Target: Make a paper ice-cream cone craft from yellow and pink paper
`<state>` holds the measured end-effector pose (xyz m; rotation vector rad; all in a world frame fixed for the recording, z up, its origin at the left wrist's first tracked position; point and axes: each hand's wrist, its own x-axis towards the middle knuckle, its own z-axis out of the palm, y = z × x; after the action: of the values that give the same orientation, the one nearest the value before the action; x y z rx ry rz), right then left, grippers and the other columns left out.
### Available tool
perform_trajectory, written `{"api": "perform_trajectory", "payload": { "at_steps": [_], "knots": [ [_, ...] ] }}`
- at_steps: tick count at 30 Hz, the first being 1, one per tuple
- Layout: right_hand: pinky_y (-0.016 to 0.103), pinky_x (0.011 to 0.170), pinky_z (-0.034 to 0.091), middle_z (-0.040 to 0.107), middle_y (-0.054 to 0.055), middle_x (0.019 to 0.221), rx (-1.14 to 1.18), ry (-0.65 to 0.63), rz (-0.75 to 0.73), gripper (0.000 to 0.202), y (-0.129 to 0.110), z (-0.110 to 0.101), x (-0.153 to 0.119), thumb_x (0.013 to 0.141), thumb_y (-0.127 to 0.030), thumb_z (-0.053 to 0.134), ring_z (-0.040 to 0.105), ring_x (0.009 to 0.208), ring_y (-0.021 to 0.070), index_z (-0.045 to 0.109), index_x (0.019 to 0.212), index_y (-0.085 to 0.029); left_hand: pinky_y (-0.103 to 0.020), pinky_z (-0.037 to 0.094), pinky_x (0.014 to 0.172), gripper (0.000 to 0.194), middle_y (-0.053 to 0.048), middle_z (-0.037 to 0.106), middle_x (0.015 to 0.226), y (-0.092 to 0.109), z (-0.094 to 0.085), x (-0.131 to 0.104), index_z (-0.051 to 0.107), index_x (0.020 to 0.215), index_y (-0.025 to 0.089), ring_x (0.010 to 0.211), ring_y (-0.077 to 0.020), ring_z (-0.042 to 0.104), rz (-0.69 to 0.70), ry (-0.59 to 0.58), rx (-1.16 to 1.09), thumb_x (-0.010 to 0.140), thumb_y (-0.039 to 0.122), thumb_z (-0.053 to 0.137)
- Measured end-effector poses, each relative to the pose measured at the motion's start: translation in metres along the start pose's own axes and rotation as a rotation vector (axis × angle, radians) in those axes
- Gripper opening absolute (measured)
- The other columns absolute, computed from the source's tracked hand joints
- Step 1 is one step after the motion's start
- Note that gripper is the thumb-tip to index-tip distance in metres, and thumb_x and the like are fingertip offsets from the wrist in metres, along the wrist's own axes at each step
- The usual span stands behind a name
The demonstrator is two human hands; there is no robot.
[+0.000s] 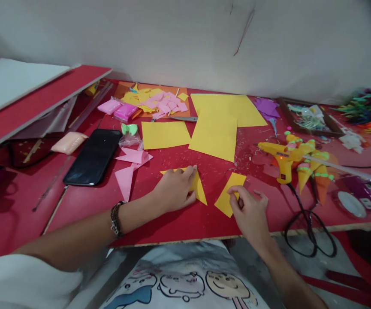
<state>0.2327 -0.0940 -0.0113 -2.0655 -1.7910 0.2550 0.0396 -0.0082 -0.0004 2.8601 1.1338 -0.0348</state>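
On the red table, my left hand (177,189) lies with its fingers spread over a yellow paper piece (200,191) that tapers to a point; part of the piece is hidden beneath it. To the right, a yellow rectangular paper (225,201) lies slanted. The curled fingers of my right hand (249,208) are at its right edge, thumb and forefinger close together; whether they pinch anything is too small to tell. Behind are a yellow rectangle (166,135) and larger yellow sheets (215,133), with scissors (185,119) partly under them.
A black phone (93,158) and pink paper pieces (125,182) lie left. At right are a yellow glue gun (282,161) with a looping cord, paper cones (305,174) and a tray (333,124). Paper scraps (164,102) cover an orange sheet at the back.
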Motion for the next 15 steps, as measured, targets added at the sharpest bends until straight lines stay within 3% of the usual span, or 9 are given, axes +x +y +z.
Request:
{"api": "perform_trajectory", "payload": {
  "at_steps": [3,6,11,15],
  "knots": [
    [0.035,0.085,0.028,0.062,-0.001,0.078,0.149,0.006,-0.018,0.012,-0.005,-0.005,0.008,0.08,-0.024,0.041,0.054,0.07,0.0141,0.052,0.084,-0.022,-0.033,0.042,0.062,0.06,-0.013,0.05,0.111,-0.003,-0.006,0.001,0.033,0.127,0.009,0.076,-0.0225,0.056,-0.008,-0.009,-0.049,0.079,0.045,0.034],
    [0.03,0.077,0.036,0.059,0.002,0.089,0.357,-0.001,-0.046,0.012,-0.02,-0.006,0.017,0.082,-0.025,0.041,0.052,0.084,0.0165,0.051,0.088,-0.022,-0.031,0.042,0.065,0.052,-0.009,0.053,0.106,-0.005,-0.017,0.001,0.042,0.12,0.016,0.077,-0.0196,0.057,-0.024,0.006,-0.239,0.081,0.049,0.033],
    [0.032,0.079,0.038,0.058,0.004,0.092,0.469,0.058,-0.16,0.012,-0.044,0.0,0.035,0.081,-0.024,0.043,0.051,0.089,0.0181,0.05,0.091,-0.022,-0.022,0.041,0.058,0.031,0.0,0.057,0.078,-0.007,-0.03,0.003,0.053,0.089,0.018,0.067,-0.0108,0.053,-0.021,0.027,-0.777,0.081,0.045,0.041],
    [0.033,0.078,0.041,0.056,0.005,0.09,0.495,0.085,-0.189,0.029,-0.047,0.006,0.043,0.08,-0.026,0.045,0.052,0.083,0.0174,0.041,0.108,-0.02,-0.02,0.04,0.055,0.026,0.003,0.052,0.066,-0.025,-0.031,0.011,0.05,0.073,0.017,0.061,-0.0086,0.049,-0.083,0.099,-0.907,0.084,0.037,0.038]
  ]
}}
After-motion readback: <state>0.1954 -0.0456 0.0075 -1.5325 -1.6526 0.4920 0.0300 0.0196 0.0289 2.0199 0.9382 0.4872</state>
